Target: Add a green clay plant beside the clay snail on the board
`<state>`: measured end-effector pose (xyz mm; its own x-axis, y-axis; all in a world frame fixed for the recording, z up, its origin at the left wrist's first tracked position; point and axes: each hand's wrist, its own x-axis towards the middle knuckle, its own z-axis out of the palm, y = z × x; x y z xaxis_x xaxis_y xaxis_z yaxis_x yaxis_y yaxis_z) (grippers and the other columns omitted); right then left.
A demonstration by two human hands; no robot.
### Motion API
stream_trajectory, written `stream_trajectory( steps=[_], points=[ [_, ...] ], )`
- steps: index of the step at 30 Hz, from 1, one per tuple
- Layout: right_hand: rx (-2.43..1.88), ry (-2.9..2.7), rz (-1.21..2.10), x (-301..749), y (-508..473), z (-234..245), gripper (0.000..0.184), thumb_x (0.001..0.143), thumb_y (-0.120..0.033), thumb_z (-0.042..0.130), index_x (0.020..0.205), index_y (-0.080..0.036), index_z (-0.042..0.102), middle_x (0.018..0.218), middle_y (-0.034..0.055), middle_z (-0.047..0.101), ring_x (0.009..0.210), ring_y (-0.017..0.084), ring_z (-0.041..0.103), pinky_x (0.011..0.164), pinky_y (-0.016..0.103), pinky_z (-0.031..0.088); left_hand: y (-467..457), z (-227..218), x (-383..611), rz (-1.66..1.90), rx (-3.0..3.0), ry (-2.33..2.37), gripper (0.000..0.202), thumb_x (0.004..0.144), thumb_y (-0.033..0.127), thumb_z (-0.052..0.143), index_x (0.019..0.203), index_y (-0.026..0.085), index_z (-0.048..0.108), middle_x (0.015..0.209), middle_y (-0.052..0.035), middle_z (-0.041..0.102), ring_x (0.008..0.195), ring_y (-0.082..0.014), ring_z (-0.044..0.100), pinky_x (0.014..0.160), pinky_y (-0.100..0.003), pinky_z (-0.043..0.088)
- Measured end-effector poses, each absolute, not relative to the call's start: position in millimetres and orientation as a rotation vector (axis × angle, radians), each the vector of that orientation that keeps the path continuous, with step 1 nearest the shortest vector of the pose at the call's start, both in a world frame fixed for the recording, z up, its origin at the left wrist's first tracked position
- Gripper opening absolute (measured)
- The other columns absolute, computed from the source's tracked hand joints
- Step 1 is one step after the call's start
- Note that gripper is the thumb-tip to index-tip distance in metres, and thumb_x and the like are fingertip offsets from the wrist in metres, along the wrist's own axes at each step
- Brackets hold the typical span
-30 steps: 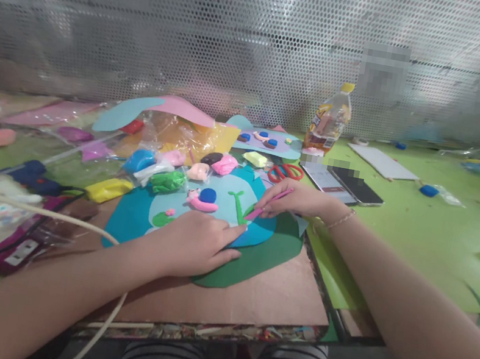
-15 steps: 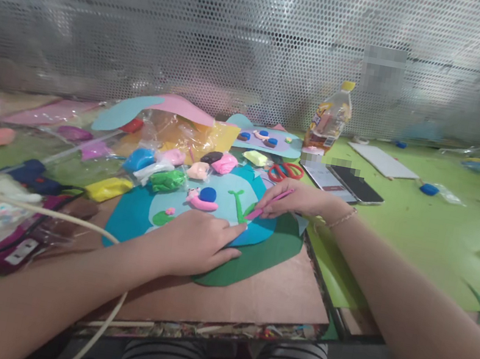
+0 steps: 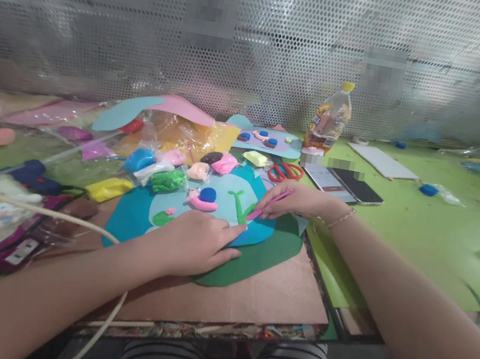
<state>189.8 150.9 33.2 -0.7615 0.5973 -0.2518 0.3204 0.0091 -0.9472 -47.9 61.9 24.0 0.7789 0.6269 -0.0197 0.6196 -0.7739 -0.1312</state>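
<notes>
My right hand (image 3: 280, 200) grips a pink clay-modelling tool (image 3: 257, 213), its tip touching the base of a green clay plant (image 3: 239, 206). The plant lies on a layered blue paper cutout (image 3: 265, 233). Spread flat, my left hand (image 3: 196, 243) rests on the cutout, its index fingertip at the foot of the plant stem. Beyond that hand sits a pink clay snail with a blue shell (image 3: 207, 195). A green clay leaf with a pink flower (image 3: 163, 217) lies partly behind it. Dark green paper (image 3: 248, 261) pokes out beneath the cutout.
Several bagged clay lumps (image 3: 168, 180) sit behind the cutout, beside red-handled scissors (image 3: 285, 172). A drink bottle (image 3: 329, 121) and a phone (image 3: 353, 184) stand and lie at the back right. A pale cable (image 3: 74, 221) crosses by my left forearm.
</notes>
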Motion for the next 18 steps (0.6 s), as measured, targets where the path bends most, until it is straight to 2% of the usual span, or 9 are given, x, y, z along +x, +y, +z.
stream_trajectory(
  steps=[12, 18],
  points=[
    [-0.943, -1.913, 1.783, 192.9, 152.0, 34.6, 0.021, 0.070, -0.025, 0.071, 0.087, -0.013, 0.071, 0.091, 0.0076, 0.071, 0.088, 0.016, 0.066, 0.085, 0.029, 0.053, 62.1, 23.2, -47.4, 0.102, -2.862, -1.034, 0.043, 0.094, 0.042, 0.034, 0.129, 0.019, 0.045, 0.088, -0.0062, 0.066, 0.076, -0.0229, 0.062, 0.057, -0.030, 0.041],
    [-0.947, -1.796, 1.676, 187.8, 154.3, 30.7, 0.017, 0.072, -0.025, 0.070, 0.085, -0.013, 0.068, 0.086, 0.0063, 0.071, 0.082, 0.016, 0.067, 0.078, 0.027, 0.055, 63.1, 21.8, -46.6, 0.096, -2.858, -1.119, 0.051, 0.093, 0.045, 0.035, 0.136, 0.016, 0.035, 0.091, -0.0073, 0.067, 0.080, -0.0241, 0.063, 0.059, -0.031, 0.042]
  ],
)
